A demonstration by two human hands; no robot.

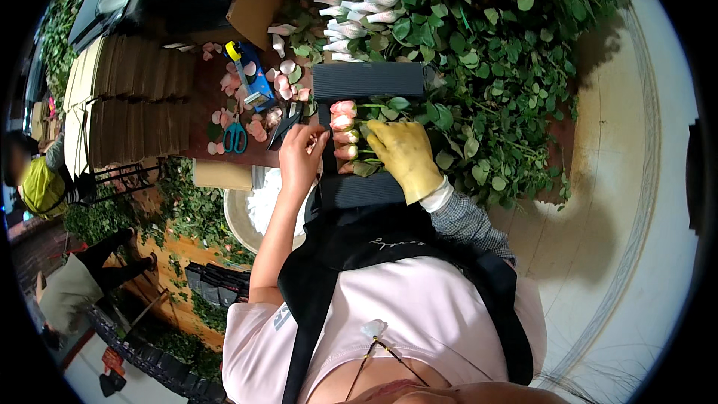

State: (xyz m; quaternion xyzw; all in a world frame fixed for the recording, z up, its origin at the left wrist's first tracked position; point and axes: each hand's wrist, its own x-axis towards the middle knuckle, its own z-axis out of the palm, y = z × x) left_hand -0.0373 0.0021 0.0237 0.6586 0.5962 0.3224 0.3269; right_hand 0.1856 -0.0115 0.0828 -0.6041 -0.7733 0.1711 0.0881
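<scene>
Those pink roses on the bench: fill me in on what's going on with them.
A person stands at a bench, lining up pink roses side by side on a dark ribbed mat. The right hand, in a yellow glove, presses down on the stems and leaves; the bare left hand touches the blooms. Green-handled scissors, loose petals and a heap of leafy stems lie around.

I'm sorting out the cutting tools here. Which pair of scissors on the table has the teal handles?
The scissors lying left of the bare left hand, near scattered pink petals. The other pair, beside the fingers, is black.
</scene>
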